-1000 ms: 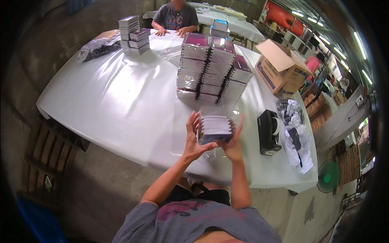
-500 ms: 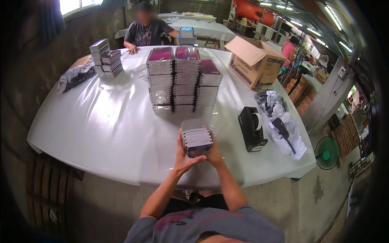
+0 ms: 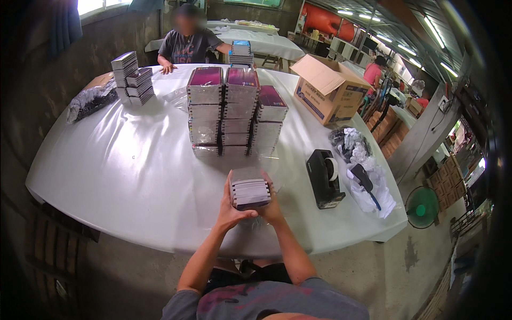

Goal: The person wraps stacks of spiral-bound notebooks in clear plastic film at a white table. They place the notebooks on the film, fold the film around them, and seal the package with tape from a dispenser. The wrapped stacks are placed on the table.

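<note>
Between my two hands is a small bundle of notebooks [image 3: 250, 190], white page edges facing me and a dark cover showing at the bottom. Clear plastic appears to cover it. My left hand [image 3: 230, 211] grips its left side, thumb across the lower front. On the opposite side, my right hand [image 3: 273, 207] closes around it, its fingers partly hidden behind the bundle. Just beyond stand tall piles of purple-covered spiral notebooks [image 3: 234, 109], several of them in shiny clear wrap.
Right of my hands are a black tape dispenser [image 3: 323, 178], crumpled plastic [image 3: 354, 146] and a dark-handled tool [image 3: 364, 180]. An open cardboard box [image 3: 330, 90] stands behind them. More notebook stacks [image 3: 132, 80] sit far left. Across the table, a person [image 3: 188, 42] touches a blue-topped stack [image 3: 241, 52].
The bundle has turned slightly in my hands, so less of its dark front cover shows. The whole view has shifted a little. Both hands keep their hold.
</note>
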`<state>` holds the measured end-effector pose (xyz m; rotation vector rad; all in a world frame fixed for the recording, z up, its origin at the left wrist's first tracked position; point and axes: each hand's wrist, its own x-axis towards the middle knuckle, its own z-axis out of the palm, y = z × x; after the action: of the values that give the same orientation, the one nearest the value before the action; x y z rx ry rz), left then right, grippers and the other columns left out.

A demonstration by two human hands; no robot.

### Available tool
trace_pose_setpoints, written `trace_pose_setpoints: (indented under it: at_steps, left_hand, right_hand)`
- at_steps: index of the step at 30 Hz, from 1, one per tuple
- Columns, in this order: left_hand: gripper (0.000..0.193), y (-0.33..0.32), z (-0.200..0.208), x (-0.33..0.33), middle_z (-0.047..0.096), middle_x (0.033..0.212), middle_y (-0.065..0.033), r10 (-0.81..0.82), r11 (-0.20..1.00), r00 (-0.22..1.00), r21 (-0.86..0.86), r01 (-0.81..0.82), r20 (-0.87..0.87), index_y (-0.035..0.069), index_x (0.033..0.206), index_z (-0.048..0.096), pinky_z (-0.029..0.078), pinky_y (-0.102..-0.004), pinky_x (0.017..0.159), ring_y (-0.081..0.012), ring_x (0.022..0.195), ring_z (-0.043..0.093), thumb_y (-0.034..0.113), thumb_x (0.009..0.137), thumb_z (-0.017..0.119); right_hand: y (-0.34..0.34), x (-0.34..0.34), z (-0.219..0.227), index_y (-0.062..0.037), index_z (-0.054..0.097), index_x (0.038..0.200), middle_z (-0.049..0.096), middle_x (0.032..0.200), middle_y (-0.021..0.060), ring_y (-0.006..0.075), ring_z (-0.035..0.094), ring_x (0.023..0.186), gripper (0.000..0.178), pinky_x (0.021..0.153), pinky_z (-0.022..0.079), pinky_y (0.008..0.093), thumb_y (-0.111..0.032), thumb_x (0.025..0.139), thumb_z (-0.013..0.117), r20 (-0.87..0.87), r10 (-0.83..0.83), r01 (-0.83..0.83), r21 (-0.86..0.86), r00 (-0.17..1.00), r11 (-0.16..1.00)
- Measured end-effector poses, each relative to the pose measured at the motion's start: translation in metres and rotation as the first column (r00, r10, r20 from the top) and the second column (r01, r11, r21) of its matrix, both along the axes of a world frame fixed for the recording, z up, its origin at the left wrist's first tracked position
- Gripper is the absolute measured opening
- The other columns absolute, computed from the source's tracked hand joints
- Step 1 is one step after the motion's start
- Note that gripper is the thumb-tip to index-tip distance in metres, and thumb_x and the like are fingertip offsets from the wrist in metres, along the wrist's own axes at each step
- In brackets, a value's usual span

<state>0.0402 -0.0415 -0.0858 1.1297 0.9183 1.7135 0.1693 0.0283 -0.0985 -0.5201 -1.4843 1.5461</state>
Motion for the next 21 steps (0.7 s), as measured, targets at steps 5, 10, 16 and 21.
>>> trace_pose_setpoints:
  at_steps: [5, 10, 16, 21]
  left_hand:
    - [0.146, -0.004, 0.012, 0.0, 0.034, 0.138, -0.0185, 0.009, 1.0, 0.999, -0.008, -0.01, -0.048, 0.009, 0.147, -0.003, 0.032, -0.0392, 0.106, -0.0292, 0.128, 0.036, 0.043, 0.041, 0.092]
    - [0.142, -0.006, -0.039, -0.056, 0.018, 0.148, -0.021, 0.161, 0.984, 0.925, 0.13, -0.122, -0.345, 0.011, 0.146, -0.011, 0.016, -0.0436, 0.111, -0.0321, 0.139, 0.017, 0.067, 0.05, 0.077]
    - [0.135, -0.018, -0.034, -0.045, 0.023, 0.146, -0.0239, -0.134, 0.98, 0.956, -0.178, 0.089, -0.261, 0.01, 0.146, -0.012, 0.021, -0.0416, 0.109, -0.0341, 0.136, 0.024, 0.059, 0.058, 0.078]
    - [0.125, -0.025, -0.037, -0.036, 0.036, 0.138, -0.0267, -0.082, 0.984, 0.709, -0.169, -0.053, -0.701, 0.001, 0.145, -0.002, 0.029, -0.0385, 0.107, -0.0384, 0.129, 0.035, 0.046, 0.062, 0.081]
  right_hand:
    - [0.001, 0.006, 0.002, -0.0063, 0.011, 0.146, 0.042, 0.134, 0.0134, 0.0231, 0.042, 0.123, 0.127, 0.103, 0.035, 0.0376, -0.023, 0.05, 0.092, 0.133, -0.039, 0.02, 0.142, 0.99, 0.99]
    - [0.007, 0.027, -0.002, -0.0048, 0.008, 0.147, 0.032, 0.142, 0.0143, 0.0237, 0.031, 0.131, 0.116, 0.109, 0.022, 0.0367, -0.057, 0.065, 0.072, 0.093, -0.015, -0.009, 0.251, 0.996, 0.968]
    - [0.04, 0.063, -0.064, 0.0003, 0.011, 0.145, 0.014, 0.151, 0.0163, 0.0249, 0.013, 0.14, 0.09, 0.113, 0.006, 0.0346, -0.068, 0.088, 0.023, 0.266, -0.013, -0.028, 0.151, 0.964, 0.988]
    - [0.02, 0.059, -0.059, 0.0011, 0.018, 0.144, 0.023, 0.15, 0.0134, 0.0251, 0.022, 0.138, 0.08, 0.111, 0.017, 0.0363, -0.061, 0.093, 0.019, 0.411, -0.057, -0.035, 0.212, 0.91, 0.977]
